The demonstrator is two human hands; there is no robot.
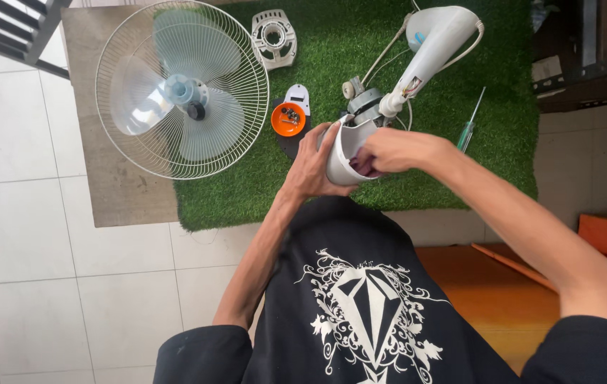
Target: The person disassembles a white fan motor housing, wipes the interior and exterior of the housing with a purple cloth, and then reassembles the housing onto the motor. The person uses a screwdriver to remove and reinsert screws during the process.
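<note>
At frame centre, the left hand (312, 168) wraps the outside of a white curved plastic motor housing (344, 151) — grip closed on its wall. The right hand (389, 151) reaches into the housing's open mouth; its fingers are hidden inside, so its grip cannot be told. Just above, the grey fan motor (365, 104) joins a white plastic fan neck (433, 44). A white wire fan guard with pale blades (181, 89) lies upper left — beside a small orange round dish of screws (288, 119) on the green artificial-turf mat (332, 43).

Glossy white plastic housing (346, 153), wire-metal guard (175, 43)
</note>
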